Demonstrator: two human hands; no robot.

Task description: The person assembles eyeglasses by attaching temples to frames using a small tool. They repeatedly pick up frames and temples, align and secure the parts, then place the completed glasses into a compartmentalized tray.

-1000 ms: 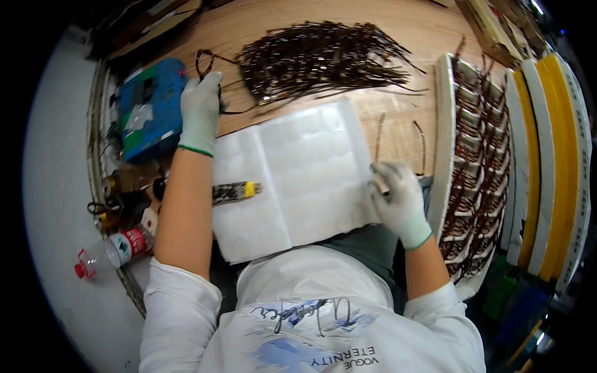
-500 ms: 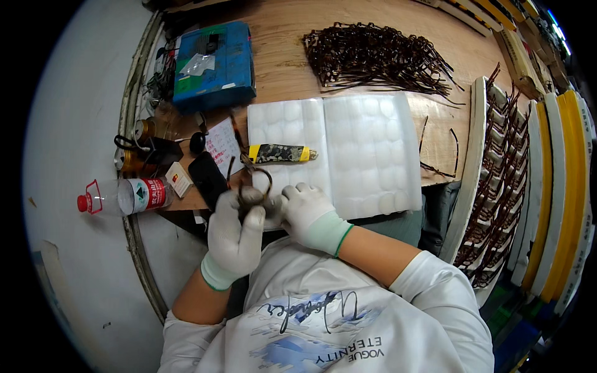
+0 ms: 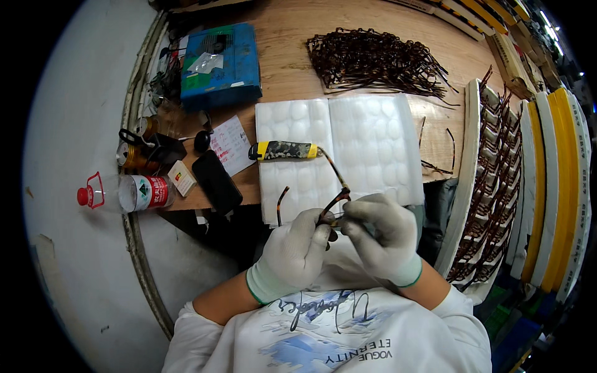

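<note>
A brown tortoiseshell eyeglass frame (image 3: 339, 195) is held in front of my chest, its temples pointing away from me. My left hand (image 3: 292, 252), in a white glove with a mint cuff, is closed on its front part. Gloved likewise, my right hand (image 3: 384, 235) pinches the frame near the joint of the right temple. My fingers hide most of the rims. Beyond the hands, a yellow and camouflage-patterned utility knife (image 3: 289, 150) lies across the white quilted padding (image 3: 373, 146).
A pile of dark eyeglass frames (image 3: 379, 62) lies at the back. One frame (image 3: 438, 166) rests right of the padding; a rack of frames (image 3: 488, 186) stands farther right. At left are a phone (image 3: 216, 181), paper (image 3: 230, 146), blue box (image 3: 224, 68) and plastic bottle (image 3: 134, 193).
Both hands have moved right and toward my body with the eyeglass frame. My right hand, earlier beside the left one, now pinches the frame.
</note>
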